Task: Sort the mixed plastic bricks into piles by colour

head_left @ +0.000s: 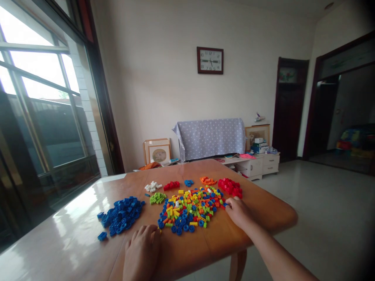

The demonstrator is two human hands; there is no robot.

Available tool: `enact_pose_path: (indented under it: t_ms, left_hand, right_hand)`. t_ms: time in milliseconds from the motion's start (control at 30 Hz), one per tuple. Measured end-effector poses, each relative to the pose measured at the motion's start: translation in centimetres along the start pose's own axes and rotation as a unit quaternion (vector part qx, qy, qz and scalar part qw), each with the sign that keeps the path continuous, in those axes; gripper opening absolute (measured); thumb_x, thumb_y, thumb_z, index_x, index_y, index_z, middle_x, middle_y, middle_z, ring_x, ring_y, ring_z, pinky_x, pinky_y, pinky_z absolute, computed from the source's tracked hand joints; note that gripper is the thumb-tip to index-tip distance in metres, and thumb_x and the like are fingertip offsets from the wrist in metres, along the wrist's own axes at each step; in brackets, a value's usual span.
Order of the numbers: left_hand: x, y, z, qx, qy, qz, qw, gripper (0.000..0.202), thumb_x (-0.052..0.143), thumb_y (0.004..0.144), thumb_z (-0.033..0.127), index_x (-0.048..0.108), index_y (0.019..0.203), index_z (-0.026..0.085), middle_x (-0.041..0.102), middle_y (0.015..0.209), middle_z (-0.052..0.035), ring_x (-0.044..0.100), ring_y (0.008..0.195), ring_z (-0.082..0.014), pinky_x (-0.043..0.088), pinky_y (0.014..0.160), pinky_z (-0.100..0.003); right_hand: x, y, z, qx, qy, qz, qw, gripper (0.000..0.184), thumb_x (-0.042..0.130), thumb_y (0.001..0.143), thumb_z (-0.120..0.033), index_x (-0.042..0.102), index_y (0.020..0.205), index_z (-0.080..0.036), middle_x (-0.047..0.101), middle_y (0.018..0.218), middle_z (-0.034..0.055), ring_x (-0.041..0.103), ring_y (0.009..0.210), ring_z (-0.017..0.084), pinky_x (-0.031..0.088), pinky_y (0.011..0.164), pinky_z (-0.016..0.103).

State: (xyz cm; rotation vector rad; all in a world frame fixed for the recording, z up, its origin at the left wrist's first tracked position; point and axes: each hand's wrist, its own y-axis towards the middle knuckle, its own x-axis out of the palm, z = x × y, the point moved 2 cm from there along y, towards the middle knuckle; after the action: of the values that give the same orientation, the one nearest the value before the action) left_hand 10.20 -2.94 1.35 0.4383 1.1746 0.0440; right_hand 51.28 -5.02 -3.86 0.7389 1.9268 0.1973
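Observation:
A mixed pile of toy building bricks in yellow, green, orange, red and blue lies on the wooden table, with blue round pieces along its near side. My left hand rests at the pile's near left corner, fingers curled together. A yellow bit shows beside its fingertips; what lies under the fingers is hidden. At the pile's right edge, my right hand has its fingers closed in a pinch beside small red and blue pieces. Whether it grips one cannot be made out.
Sorted heaps surround the pile: blue bricks, green, white, dark red, small blue, orange and bright red. Beyond the table stand a cloth-covered object and a white cabinet.

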Motion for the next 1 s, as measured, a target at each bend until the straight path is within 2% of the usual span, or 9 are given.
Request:
enact_pose_path:
  t_ms: [233,433,533,733,833,1000]
  left_hand:
    - [0.0,-0.1,0.1,-0.005,0.004,-0.004,1.0,0.031,0.04,0.096,0.041,0.068,0.101,0.029,0.068,0.116,-0.0036,0.059,0.108,-0.0224,0.038,0.09,-0.032]
    - [0.2,-0.1,0.0,0.002,-0.006,0.011,1.0,0.032,0.039,0.096,0.041,0.068,0.097,0.028,0.068,0.111,-0.0038,0.059,0.104,-0.022,0.038,0.087,-0.031]
    - [0.2,-0.1,0.0,0.007,-0.013,0.011,1.0,0.032,0.038,0.097,0.04,0.068,0.096,0.027,0.068,0.109,-0.0038,0.059,0.104,-0.0215,0.038,0.086,-0.031]
    - [0.3,0.0,0.0,0.014,-0.027,0.011,0.999,0.032,0.039,0.097,0.039,0.068,0.096,0.027,0.068,0.107,-0.0042,0.059,0.102,-0.0212,0.039,0.085,-0.03]
    - [0.5,0.0,-0.1,0.017,-0.031,0.018,0.999,0.031,0.039,0.097,0.039,0.068,0.095,0.027,0.067,0.107,-0.0037,0.059,0.102,-0.0209,0.039,0.085,-0.03]
    - [0.6,0.0,-0.1,0.019,-0.033,0.012,0.999,0.031,0.039,0.097,0.039,0.068,0.096,0.026,0.067,0.106,-0.0041,0.059,0.101,-0.0206,0.039,0.085,-0.03]
  right_hand:
    - [0.1,-0.2,0.1,0.017,0.007,0.024,1.0,0.007,0.062,0.076,-0.021,0.067,0.08,-0.019,0.064,0.087,0.0058,0.059,0.08,0.019,0.039,0.072,0.028]
    - [-0.4,-0.7,0.0,0.022,0.058,0.025,0.998,0.014,0.06,0.078,-0.029,0.067,0.084,-0.019,0.066,0.088,0.0057,0.061,0.079,0.019,0.041,0.071,0.029]
    - [-0.9,-2.2,-1.4,0.003,0.094,0.007,0.996,0.016,0.059,0.078,-0.032,0.068,0.087,-0.021,0.067,0.091,0.0051,0.063,0.082,0.02,0.043,0.072,0.029]
    - [-1.9,-6.3,-6.7,-0.082,0.106,-0.054,0.99,0.01,0.058,0.08,-0.03,0.067,0.082,-0.024,0.067,0.092,0.003,0.062,0.088,0.02,0.045,0.077,0.028]
    - [-2.3,-6.9,-8.1,-0.09,0.084,-0.061,0.99,0.01,0.059,0.08,-0.028,0.068,0.083,-0.025,0.067,0.095,0.004,0.062,0.092,0.021,0.045,0.081,0.029]
    - [-2.5,-6.8,-9.4,-0.106,0.069,-0.064,0.99,0.02,0.057,0.083,-0.027,0.071,0.097,-0.026,0.065,0.101,0.005,0.06,0.1,0.022,0.044,0.088,0.032]
